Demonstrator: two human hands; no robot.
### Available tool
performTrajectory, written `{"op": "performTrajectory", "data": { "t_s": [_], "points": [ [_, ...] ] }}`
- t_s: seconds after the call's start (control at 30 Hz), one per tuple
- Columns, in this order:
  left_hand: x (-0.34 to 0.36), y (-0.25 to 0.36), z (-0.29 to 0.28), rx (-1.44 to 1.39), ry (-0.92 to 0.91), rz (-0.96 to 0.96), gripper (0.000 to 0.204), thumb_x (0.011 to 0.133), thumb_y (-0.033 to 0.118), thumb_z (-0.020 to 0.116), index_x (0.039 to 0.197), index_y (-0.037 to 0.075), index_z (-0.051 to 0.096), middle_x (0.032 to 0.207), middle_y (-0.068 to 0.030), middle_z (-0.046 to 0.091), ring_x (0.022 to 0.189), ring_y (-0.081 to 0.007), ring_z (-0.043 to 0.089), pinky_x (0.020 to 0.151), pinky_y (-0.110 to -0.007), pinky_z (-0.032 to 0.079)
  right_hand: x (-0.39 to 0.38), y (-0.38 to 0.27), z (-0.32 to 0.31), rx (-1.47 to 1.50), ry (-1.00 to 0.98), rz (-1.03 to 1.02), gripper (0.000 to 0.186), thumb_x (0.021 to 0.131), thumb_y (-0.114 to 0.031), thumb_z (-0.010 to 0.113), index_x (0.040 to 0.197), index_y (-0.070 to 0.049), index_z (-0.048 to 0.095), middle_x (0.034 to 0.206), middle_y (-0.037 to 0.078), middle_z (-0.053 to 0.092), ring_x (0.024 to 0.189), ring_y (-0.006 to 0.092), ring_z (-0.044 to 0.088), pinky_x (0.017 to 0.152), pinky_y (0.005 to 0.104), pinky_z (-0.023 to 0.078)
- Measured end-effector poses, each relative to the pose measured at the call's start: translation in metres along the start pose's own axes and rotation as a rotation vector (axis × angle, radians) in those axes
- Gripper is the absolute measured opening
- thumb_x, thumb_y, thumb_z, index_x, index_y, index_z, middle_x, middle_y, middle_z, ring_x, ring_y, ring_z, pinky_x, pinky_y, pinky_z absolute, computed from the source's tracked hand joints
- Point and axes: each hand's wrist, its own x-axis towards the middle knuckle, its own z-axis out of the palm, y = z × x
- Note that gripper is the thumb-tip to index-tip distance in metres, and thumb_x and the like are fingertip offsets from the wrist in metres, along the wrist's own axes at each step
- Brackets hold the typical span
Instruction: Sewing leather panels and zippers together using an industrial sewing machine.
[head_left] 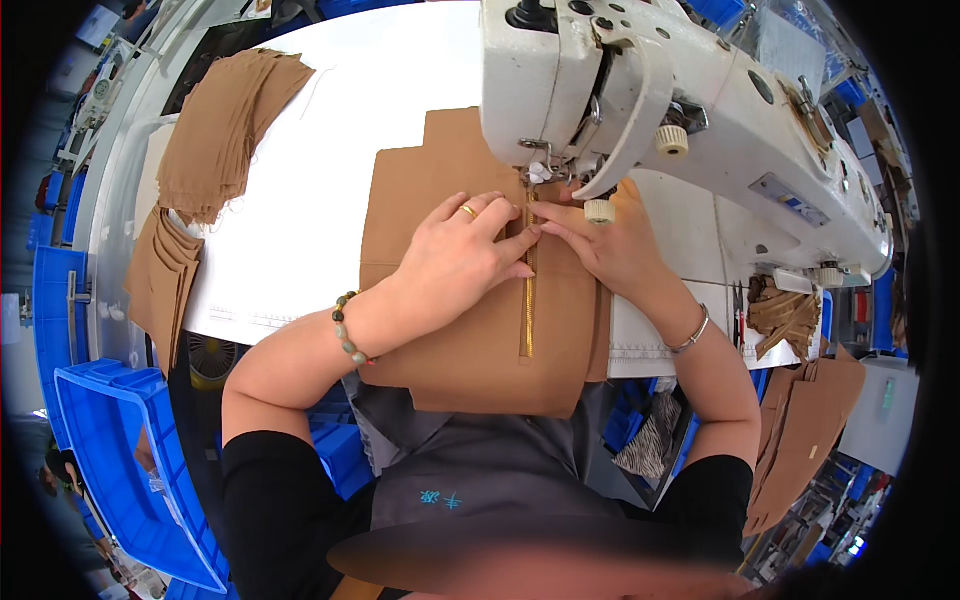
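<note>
A brown fabric panel with cut-out corners lies under the white sewing machine. A gold-toothed zipper runs lengthwise in a slot in the panel, up to the presser foot. My left hand rests on the panel left of the zipper, its fingers stretched toward the zipper's edge. From the other side my right hand lies on the panel, index finger and thumb reaching to the zipper just below the foot. The machine's guard partly hides my right fingers. The panel's near edge hangs over the table front.
Stacked brown pieces sit at the table's left, with more folded pieces nearer me. A blue bin stands lower left. On the right are brown strips, a red-handled tool and hanging brown panels.
</note>
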Motion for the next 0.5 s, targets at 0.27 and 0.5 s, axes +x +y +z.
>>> {"op": "performTrajectory", "data": {
  "t_s": [0.27, 0.5],
  "points": [
    [-0.007, 0.009, 0.001, 0.069, -0.017, 0.002, 0.050, 0.082, 0.034, 0.079, 0.126, 0.011, 0.071, 0.121, -0.0080, 0.064, 0.117, -0.0276, 0.064, 0.102, -0.045, 0.052, 0.003, 0.000, 0.000, 0.055, -0.062, 0.063, 0.025, 0.095, -0.033, 0.070, 0.114, -0.024, 0.082, 0.084, 0.010, 0.057, 0.087, 0.0299, 0.053, 0.079, 0.0409, 0.044],
    [-0.082, 0.110, -0.019, -0.034, -0.082, -0.050, 0.064, 0.090, 0.038, 0.072, 0.141, 0.001, 0.058, 0.144, -0.0162, 0.062, 0.134, -0.0314, 0.058, 0.112, -0.049, 0.044, -0.033, -0.037, -0.040, 0.160, -0.070, 0.150, 0.027, 0.094, -0.021, 0.072, 0.116, -0.005, 0.074, 0.114, 0.012, 0.070, 0.104, 0.0350, 0.066, 0.088, 0.0437, 0.055]
  ]
}}
